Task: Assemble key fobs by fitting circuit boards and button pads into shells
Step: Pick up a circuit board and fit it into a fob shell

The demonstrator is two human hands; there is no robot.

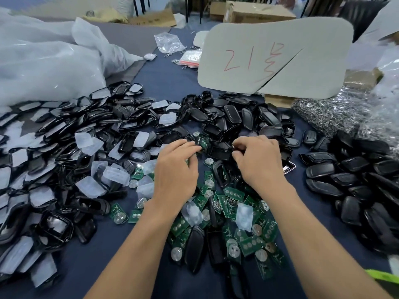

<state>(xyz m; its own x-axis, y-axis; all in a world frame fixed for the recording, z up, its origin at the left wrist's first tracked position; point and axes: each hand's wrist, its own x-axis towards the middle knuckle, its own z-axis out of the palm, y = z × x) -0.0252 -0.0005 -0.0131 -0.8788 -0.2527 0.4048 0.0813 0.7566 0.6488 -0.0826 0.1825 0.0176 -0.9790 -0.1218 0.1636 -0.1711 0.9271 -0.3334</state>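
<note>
Your forearms reach in from the bottom edge over a loose heap of green boards (233,203), coin cells and a few clear pads (244,213) on the blue table (168,83). Your left hand (176,171) lies palm down, its fingertips curled onto one board (203,141) at the far edge of that heap. Just beside it, your right hand (259,161) is bent at the knuckles, fingers and thumb pinching the rim of a black shell (220,153) that lies between your two hands, next to the held board. To your left a wide pile of open shell frames (86,126) is mixed with more clear pads. To your right sits a pile of closed black backs (356,180), and beyond it a clear bag of metal rings (336,113). Behind your hands stands a grey card (313,59) with red writing. White plastic bags (43,61) fill the far left, with cardboard boxes (257,12) at the back.
</note>
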